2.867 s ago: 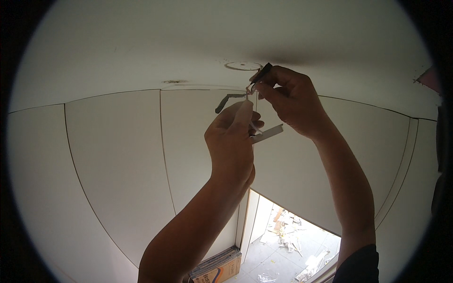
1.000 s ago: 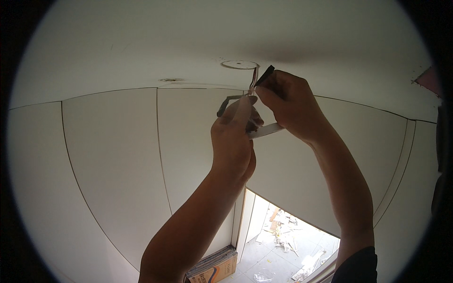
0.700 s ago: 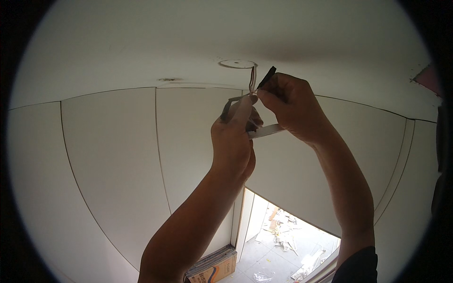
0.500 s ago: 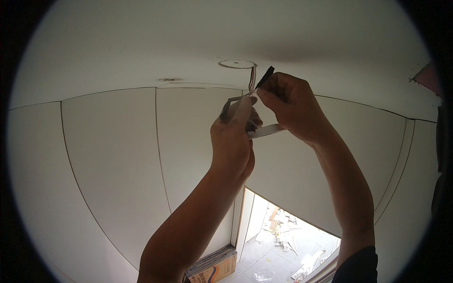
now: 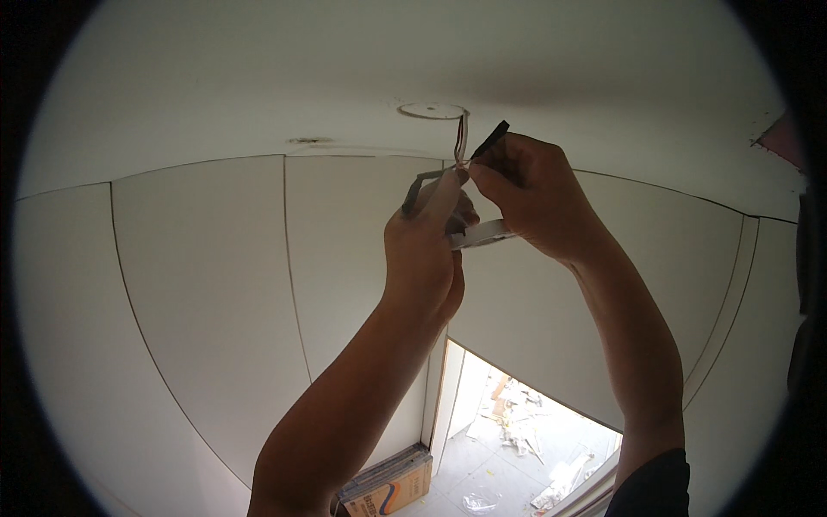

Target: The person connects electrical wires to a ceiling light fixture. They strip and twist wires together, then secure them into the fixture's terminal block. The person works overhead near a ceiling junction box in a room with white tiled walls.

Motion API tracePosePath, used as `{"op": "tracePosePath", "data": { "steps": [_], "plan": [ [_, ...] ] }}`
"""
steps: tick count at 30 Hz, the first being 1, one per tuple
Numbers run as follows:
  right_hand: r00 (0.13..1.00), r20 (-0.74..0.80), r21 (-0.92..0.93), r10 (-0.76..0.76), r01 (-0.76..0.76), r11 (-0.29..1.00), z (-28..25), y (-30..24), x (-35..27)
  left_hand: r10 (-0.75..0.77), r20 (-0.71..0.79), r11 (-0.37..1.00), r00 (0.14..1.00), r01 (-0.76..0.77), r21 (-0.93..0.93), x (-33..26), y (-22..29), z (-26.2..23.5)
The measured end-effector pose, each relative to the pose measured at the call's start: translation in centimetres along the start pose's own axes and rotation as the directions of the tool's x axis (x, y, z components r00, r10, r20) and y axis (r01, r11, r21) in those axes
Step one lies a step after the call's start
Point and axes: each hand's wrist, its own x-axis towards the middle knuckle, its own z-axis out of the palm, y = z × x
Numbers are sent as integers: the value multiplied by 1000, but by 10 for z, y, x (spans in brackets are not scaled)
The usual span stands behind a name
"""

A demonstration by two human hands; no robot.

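Observation:
Thin electrical wires [image 5: 462, 136] hang from the ceiling beside a round cut line. My left hand [image 5: 422, 237] is closed on their lower ends, thumb up. A dark bent strip [image 5: 413, 191] sticks out over its fingers. My right hand [image 5: 530, 185] pinches at the bare wire ends, and a flat black strip [image 5: 493, 138], perhaps tape, stands up from its fingertips. Between the hands, below the fingers, is a pale curved piece [image 5: 482, 234], like the rim of a round light fitting. My fingers partly hide it, and what bears it I cannot make out.
The white ceiling [image 5: 258, 77] is just above my hands, with a round cut line [image 5: 431, 111] in it. Pale wall panels [image 5: 207, 276] stand ahead. Lower down, a doorway shows a tiled floor [image 5: 461, 474] with scattered debris [image 5: 521, 422]. A stack of flat boxes [image 5: 392, 487] leans by it.
The pale curved piece has tilted and shows more of its inner side. The black strip at my right fingertips has shifted slightly right. Both hands stay at the wires.

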Motion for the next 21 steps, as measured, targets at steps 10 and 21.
{"op": "tracePosePath", "data": {
  "steps": [10, 21],
  "plan": [
    [996, -61, 57, 70, -66, 996, 5, -3, -10, -35, 3, 996, 999, 35, -84, 0, -5, 1],
    [993, -93, 143, 74, -61, 988, 4, 9, -7, -25, 4, 998, 1000, 26, -65, -2, -7, -1]
  ]
}}
